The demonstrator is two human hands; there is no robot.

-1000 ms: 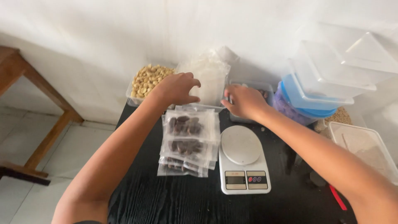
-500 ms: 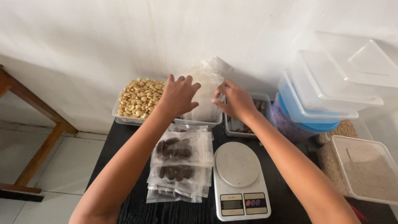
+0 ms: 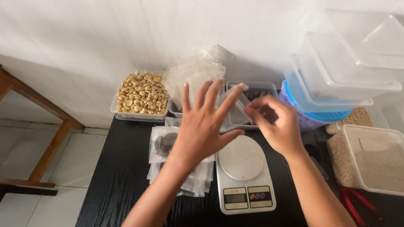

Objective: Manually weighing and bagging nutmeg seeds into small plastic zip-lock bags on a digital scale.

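Note:
My left hand [image 3: 202,126] is raised above the black table with its fingers spread wide, and its fingertips reach a thin clear plastic bag [image 3: 234,110]. My right hand [image 3: 275,126] pinches that bag's other side with thumb and fingers. Under my left hand lies a stack of sealed clear bags [image 3: 162,143] filled with dark pieces. A white digital kitchen scale [image 3: 244,174] with a bare round platform sits just below both hands. Behind them, a pile of unfilled clear bags [image 3: 191,75] leans against the wall.
A clear tub of pale nuts [image 3: 141,94] stands at the back left, and a tub of dark pieces [image 3: 256,92] at the back centre. Stacked clear and blue-lidded containers [image 3: 332,80] and a tub of pale powder [image 3: 374,159] fill the right. A wooden table [image 3: 38,109] stands to the left.
Both hands have drawn back from the bag pile toward me. My right hand now holds a single clear bag and my left hand has spread its fingers. The camera has tilted closer.

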